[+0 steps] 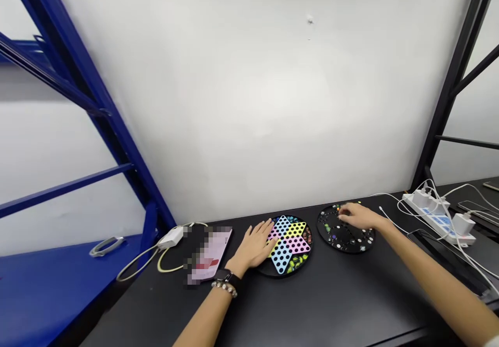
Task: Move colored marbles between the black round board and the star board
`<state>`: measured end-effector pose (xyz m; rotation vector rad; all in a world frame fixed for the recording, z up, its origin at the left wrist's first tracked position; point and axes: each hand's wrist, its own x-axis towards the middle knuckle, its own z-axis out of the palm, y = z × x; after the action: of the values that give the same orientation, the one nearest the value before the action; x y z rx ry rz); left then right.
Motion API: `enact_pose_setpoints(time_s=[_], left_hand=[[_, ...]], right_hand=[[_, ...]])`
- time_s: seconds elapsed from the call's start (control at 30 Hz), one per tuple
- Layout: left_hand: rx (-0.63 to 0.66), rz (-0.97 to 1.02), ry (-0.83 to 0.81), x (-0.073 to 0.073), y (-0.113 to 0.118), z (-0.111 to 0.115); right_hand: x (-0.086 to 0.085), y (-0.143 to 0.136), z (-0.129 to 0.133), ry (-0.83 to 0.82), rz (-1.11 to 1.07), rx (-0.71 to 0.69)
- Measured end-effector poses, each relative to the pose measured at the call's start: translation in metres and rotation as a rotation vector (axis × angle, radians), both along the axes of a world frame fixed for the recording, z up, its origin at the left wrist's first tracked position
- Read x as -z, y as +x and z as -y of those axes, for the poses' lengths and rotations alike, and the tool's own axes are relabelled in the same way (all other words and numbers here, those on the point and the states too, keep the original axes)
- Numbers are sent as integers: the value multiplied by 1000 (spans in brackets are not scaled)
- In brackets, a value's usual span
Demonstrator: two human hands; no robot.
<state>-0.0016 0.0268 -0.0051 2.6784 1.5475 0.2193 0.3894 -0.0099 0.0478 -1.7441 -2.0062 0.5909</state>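
Note:
A round black board with a coloured star of holes (295, 245) lies on the black table (312, 305). Green, red and blue pieces sit around the star, under its rim. My left hand (255, 244) rests flat on the board's left side, fingers stretched out. To the right lies a round black tray (345, 244) with scattered small pieces, white, green and dark. Over the tray's upper part is my right hand (355, 215), its fingers curled together and pointing down; whatever is between the fingertips is too small to make out.
Left of the board are a pink flat item (210, 253) and a white adapter (171, 237) with a cable. A power strip (440, 219) with white plugs and cables stands at the right, beside a black flat object (448, 261). A white wall rises behind.

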Motion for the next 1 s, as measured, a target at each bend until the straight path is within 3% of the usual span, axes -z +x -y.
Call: enact_pose_setpoints(time_s=[0.1, 0.23, 0.4, 0.57, 0.7, 0.87, 1.0], left_hand=[[15, 36, 105, -5, 6, -6], [20, -7, 132, -15, 16, -16], [38, -54, 58, -11, 20, -18], [13, -125, -83, -10, 15, -10], [-38, -181, -103, -15, 26, -5], [-72, -194, -65, -18, 40, -1], [-82, -190, -45, -21, 44, 5]], right_hand=[[10, 30, 36, -212, 44, -28], [25, 29, 62, -173, 27, -9], [37, 5, 60, -84, 93, 27], [36, -6, 59, -115, 100, 57], [35, -8, 58, -137, 49, 76], [33, -11, 47, -224, -251, 121], [25, -6, 37, -259, -863, 168]])
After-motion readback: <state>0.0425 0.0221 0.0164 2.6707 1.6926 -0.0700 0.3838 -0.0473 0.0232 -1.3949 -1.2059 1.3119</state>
